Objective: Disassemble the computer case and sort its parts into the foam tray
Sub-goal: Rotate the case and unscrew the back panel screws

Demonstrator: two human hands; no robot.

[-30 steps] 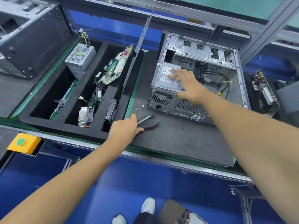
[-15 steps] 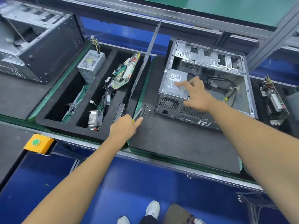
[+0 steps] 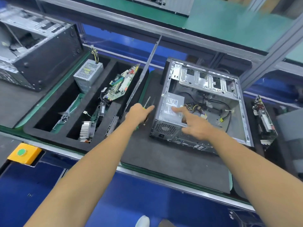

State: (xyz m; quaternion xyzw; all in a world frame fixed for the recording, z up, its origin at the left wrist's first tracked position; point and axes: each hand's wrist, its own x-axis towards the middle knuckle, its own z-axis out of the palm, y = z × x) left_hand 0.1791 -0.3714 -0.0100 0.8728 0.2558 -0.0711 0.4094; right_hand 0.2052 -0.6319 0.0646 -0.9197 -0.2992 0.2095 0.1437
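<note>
The open grey sheet-metal computer case lies on its side on the dark mat of the bench, just right of the black foam tray. By the look of it the job is well along: the case's side panel is off and its floor is bare of a board, while a boxy silver power supply and a loose tangle of coloured cables remain inside. The tray already holds another silver power supply, a green circuit board leaning on a divider, a finned aluminium heatsink and smaller parts; I judge the remaining supply and cables are still to be freed and sorted. The right hand reaches into the case, its grip spread, the forefinger touching the supply's label. The left hand hovers between tray and case, its grip wrapped around a yellow-handled screwdriver, forefinger pointing toward the case.
</note>
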